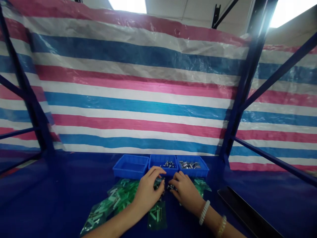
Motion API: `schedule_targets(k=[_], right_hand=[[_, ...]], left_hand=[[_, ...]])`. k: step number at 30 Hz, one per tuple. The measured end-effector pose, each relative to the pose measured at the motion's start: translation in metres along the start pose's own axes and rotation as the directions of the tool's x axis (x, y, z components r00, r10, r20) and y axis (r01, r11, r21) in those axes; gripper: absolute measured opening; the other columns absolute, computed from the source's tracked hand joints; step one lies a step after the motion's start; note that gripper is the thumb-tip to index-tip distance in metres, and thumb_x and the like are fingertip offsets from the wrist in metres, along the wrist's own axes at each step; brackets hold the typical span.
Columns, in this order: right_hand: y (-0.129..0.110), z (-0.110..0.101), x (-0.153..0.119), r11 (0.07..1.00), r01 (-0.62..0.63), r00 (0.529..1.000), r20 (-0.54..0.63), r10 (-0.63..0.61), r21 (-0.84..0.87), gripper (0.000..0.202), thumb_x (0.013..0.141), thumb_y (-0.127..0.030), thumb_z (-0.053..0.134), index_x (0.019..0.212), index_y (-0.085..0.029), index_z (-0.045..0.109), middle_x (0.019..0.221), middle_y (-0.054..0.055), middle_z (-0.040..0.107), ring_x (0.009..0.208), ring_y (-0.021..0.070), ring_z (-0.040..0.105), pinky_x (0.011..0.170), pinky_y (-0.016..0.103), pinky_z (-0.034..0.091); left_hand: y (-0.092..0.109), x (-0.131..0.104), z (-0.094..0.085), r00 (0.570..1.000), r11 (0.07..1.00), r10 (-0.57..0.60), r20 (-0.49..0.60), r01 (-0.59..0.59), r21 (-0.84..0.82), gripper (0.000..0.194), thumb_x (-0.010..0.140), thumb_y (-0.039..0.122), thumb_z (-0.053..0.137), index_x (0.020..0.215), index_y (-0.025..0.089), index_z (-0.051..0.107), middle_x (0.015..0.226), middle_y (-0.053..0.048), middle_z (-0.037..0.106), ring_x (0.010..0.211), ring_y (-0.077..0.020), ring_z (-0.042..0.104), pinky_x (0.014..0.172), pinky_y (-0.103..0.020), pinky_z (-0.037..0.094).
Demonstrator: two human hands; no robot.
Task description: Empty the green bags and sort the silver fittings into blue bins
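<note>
My left hand (149, 189) is curled above the green bags, its fingers bent around small dark metal parts just in front of the middle bin. Close to its right, my right hand (183, 188) has its fingers bent down at a few small metal pieces (170, 187). Whether either hand grips a piece is too small to tell. Clear bags with green pieces (123, 195) lie under and left of my left hand, and one small bag (157, 215) lies below it. The middle blue bin (163, 171) holds some metal parts; the right bin (203, 172) holds more.
A blue bin (131, 167) with nothing visible inside stands at the left of the row. A long black tray (247, 211) lies at the right on the blue table (61, 198). Blue metal posts and a striped sheet (138, 109) stand behind.
</note>
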State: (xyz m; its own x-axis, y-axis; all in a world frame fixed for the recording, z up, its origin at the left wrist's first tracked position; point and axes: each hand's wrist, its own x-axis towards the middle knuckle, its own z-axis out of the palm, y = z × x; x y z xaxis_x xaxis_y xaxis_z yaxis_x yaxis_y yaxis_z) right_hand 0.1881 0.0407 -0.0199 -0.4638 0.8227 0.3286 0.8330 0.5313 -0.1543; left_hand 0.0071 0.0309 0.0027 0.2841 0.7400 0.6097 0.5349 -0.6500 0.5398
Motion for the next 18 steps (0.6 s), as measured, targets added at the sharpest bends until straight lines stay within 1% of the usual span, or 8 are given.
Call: schedule_targets(k=[3, 6, 7, 9, 12, 16, 18], right_hand=[[-0.0023, 0.0005, 0.0017, 1.000, 0.001, 1.000, 0.004, -0.001, 0.009, 0.014, 0.083, -0.016, 0.062, 0.095, -0.022, 0.065, 0.098, 0.006, 0.059, 0.096, 0.0235, 0.051, 0.079, 0.035, 0.041], [-0.0029, 0.0006, 0.0033, 0.997, 0.079, 0.997, -0.015, -0.078, 0.018, 0.024, 0.083, -0.012, 0.061, 0.104, -0.023, 0.062, 0.104, 0.005, 0.058, 0.097, 0.0222, 0.050, 0.079, 0.034, 0.040], [-0.0028, 0.0009, 0.0040, 0.993, 0.115, 0.993, -0.014, -0.114, 0.009, 0.023, 0.084, -0.012, 0.060, 0.103, -0.023, 0.061, 0.104, 0.004, 0.059, 0.097, 0.0219, 0.049, 0.080, 0.034, 0.039], [-0.0024, 0.0023, 0.0055, 0.985, 0.171, 0.985, -0.003, -0.172, -0.019, 0.014, 0.085, -0.012, 0.058, 0.095, -0.021, 0.062, 0.101, 0.004, 0.061, 0.096, 0.0220, 0.049, 0.081, 0.035, 0.038], [-0.0021, 0.0045, 0.0070, 0.982, 0.188, 0.982, 0.009, -0.188, -0.021, 0.007, 0.087, -0.014, 0.058, 0.089, -0.020, 0.061, 0.090, 0.003, 0.064, 0.094, 0.0216, 0.049, 0.082, 0.036, 0.037], [-0.0017, 0.0012, 0.0063, 0.980, 0.191, 0.982, -0.007, -0.191, 0.058, 0.013, 0.087, -0.012, 0.057, 0.095, -0.020, 0.062, 0.089, 0.003, 0.065, 0.092, 0.0211, 0.051, 0.082, 0.036, 0.039], [0.0007, -0.0045, 0.0047, 0.970, 0.189, 0.981, -0.076, -0.179, 0.150, 0.020, 0.088, -0.010, 0.054, 0.102, -0.022, 0.063, 0.092, 0.004, 0.065, 0.092, 0.0211, 0.053, 0.082, 0.036, 0.040]], left_hand=[[0.0022, -0.0017, 0.0015, 1.000, 0.999, 0.014, 0.001, -0.013, -0.030, 0.028, 0.078, 0.005, 0.047, 0.097, 0.021, 0.059, 0.100, -0.005, 0.060, 0.082, -0.0173, 0.060, 0.079, -0.033, 0.050], [0.0058, -0.0038, 0.0011, 1.000, 0.998, 0.025, 0.004, -0.025, -0.052, 0.028, 0.077, 0.004, 0.046, 0.095, 0.021, 0.060, 0.098, -0.005, 0.061, 0.082, -0.0173, 0.059, 0.078, -0.032, 0.050], [0.0067, -0.0043, 0.0008, 1.000, 0.998, 0.025, 0.004, -0.024, -0.055, 0.027, 0.077, 0.004, 0.046, 0.095, 0.020, 0.060, 0.097, -0.005, 0.061, 0.082, -0.0173, 0.059, 0.078, -0.032, 0.050], [0.0074, -0.0048, 0.0005, 1.000, 0.998, 0.025, 0.001, -0.025, -0.061, 0.026, 0.078, 0.004, 0.046, 0.094, 0.020, 0.060, 0.095, -0.005, 0.061, 0.082, -0.0174, 0.060, 0.078, -0.032, 0.049], [0.0065, -0.0050, 0.0009, 1.000, 0.997, 0.018, 0.001, -0.018, -0.075, 0.025, 0.078, 0.005, 0.047, 0.094, 0.020, 0.060, 0.095, -0.005, 0.061, 0.082, -0.0174, 0.060, 0.077, -0.031, 0.049], [0.0060, -0.0053, 0.0003, 1.000, 0.995, -0.001, 0.005, 0.002, -0.099, 0.025, 0.078, 0.006, 0.047, 0.094, 0.020, 0.060, 0.095, -0.005, 0.061, 0.080, -0.0171, 0.059, 0.076, -0.031, 0.049], [0.0067, -0.0053, -0.0011, 1.000, 0.994, -0.012, -0.003, 0.011, -0.111, 0.024, 0.078, 0.006, 0.047, 0.093, 0.020, 0.060, 0.094, -0.005, 0.061, 0.080, -0.0170, 0.059, 0.076, -0.031, 0.049]])
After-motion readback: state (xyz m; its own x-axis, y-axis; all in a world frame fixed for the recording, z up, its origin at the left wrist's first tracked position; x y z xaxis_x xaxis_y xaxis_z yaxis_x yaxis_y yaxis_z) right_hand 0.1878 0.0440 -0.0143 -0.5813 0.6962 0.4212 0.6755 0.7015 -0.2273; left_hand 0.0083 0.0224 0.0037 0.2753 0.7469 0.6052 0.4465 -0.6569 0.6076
